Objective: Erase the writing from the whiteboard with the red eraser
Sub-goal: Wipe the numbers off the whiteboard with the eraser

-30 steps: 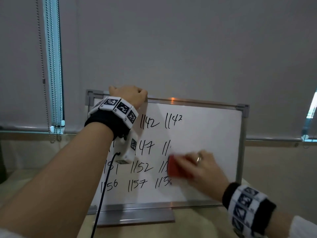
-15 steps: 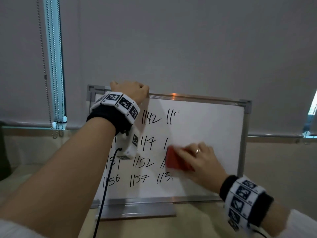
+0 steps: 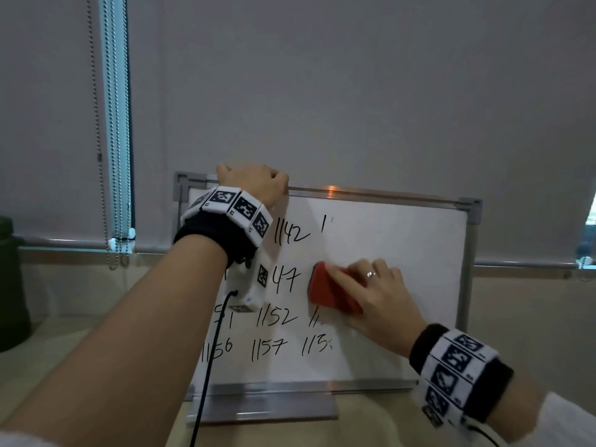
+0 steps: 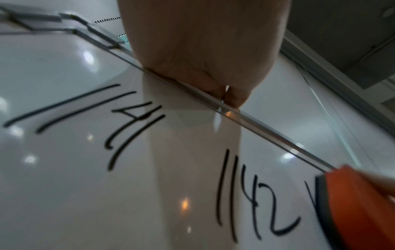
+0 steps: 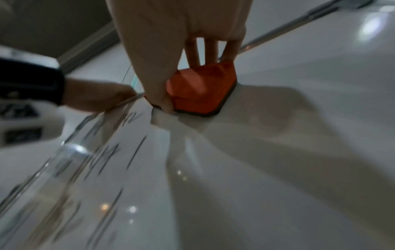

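Observation:
A metal-framed whiteboard (image 3: 419, 259) stands upright on a tabletop. Black handwritten numbers (image 3: 292, 235) fill its left half in rows; the right half is wiped white. My right hand (image 3: 374, 295) grips the red eraser (image 3: 332, 293) and presses it flat on the board at mid-height, beside "47". In the right wrist view the eraser (image 5: 200, 91) sits under my fingers (image 5: 192, 50) and thumb. My left hand (image 3: 254, 182) is curled over the board's top edge near the left corner; the left wrist view shows that hand (image 4: 203, 50) on the frame above "1141" and the eraser (image 4: 359, 208) at lower right.
Grey roller blinds (image 3: 322, 91) hang behind the board, with bead chains (image 3: 113, 156) at the left. A dark object (image 3: 9, 285) stands at the far left edge. The board's metal foot (image 3: 264, 408) rests on the pale table, and a black cable (image 3: 209, 366) hangs from my left wrist.
My right hand has slid the eraser upward, from beside the third row to beside the second. The third number of the top row is wiped down to a stroke. My left hand has kept its grip.

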A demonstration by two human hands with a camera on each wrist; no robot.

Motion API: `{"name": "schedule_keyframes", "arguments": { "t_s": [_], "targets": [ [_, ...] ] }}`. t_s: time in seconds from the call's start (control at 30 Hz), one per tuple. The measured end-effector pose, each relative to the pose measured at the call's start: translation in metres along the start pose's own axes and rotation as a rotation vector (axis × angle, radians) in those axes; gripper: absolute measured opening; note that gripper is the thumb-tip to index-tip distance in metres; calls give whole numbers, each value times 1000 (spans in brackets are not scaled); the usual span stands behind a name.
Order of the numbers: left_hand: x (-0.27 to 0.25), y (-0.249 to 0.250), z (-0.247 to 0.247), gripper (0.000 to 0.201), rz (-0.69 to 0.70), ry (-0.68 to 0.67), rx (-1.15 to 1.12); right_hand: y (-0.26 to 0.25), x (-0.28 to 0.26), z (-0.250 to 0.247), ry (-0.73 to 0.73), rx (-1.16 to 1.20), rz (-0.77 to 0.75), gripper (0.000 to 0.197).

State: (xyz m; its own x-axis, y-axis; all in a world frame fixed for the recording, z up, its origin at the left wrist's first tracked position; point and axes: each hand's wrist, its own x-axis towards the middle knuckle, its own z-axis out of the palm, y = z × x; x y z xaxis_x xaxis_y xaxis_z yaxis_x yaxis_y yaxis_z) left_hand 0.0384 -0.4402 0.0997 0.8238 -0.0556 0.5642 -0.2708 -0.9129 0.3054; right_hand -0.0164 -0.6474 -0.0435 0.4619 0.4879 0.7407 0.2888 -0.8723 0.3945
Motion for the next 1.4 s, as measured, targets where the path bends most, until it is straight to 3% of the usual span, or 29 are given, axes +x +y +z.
{"name": "schedule_keyframes", "arguments": {
  "t_s": [0.1, 0.23, 0.33, 0.5, 0.57, 0.67, 0.77, 0.83, 0.93, 1.03, 1.1, 1.2, 1.27, 1.33, 1.4],
  "targets": [
    [0, 0, 1, 40, 11, 26, -5, 14, 11, -9, -13, -95, -136, 63],
    [0, 0, 1, 43, 7, 18, 2, 29, 59, -31, 62, -17, 106, 68],
    [-1, 1, 0, 45, 3, 11, 12, 14, 53, -24, 74, -3, 193, 70],
    [-3, 2, 0, 45, 3, -1, 31, 9, 23, -11, 1, -91, -93, 70],
    [-2, 2, 1, 45, -2, 1, 27, 21, 43, -21, 27, -111, -28, 64],
    [-2, 0, 1, 44, 5, 9, 7, 29, 70, -31, 68, -62, 148, 71],
    [-2, 0, 1, 44, 19, 14, 4, 18, 57, -23, 86, -42, 187, 70],
    [-3, 1, 0, 44, 19, 20, 3, 7, 30, -13, 57, -5, 91, 65],
    [-2, 2, -1, 44, 9, 23, 4, -4, -18, 6, -56, -58, -194, 60],
    [-3, 2, 0, 42, 6, 13, 1, 4, -22, 9, -85, -120, -345, 57],
    [-3, 1, 2, 41, 11, 13, 8, 12, 0, -2, 0, -87, -223, 54],
    [-1, 1, 2, 40, 1, 15, 26, 21, 27, -13, 72, 14, 81, 66],
    [0, 0, 3, 39, -1, 10, 38, 14, 24, -7, 82, 66, 165, 66],
    [1, 0, 3, 38, 4, 11, 43, -1, 4, 9, 58, 94, 77, 64],
    [1, 1, 4, 38, 4, 9, 42, -14, -28, 24, -29, 41, -162, 71]
  ]
}}
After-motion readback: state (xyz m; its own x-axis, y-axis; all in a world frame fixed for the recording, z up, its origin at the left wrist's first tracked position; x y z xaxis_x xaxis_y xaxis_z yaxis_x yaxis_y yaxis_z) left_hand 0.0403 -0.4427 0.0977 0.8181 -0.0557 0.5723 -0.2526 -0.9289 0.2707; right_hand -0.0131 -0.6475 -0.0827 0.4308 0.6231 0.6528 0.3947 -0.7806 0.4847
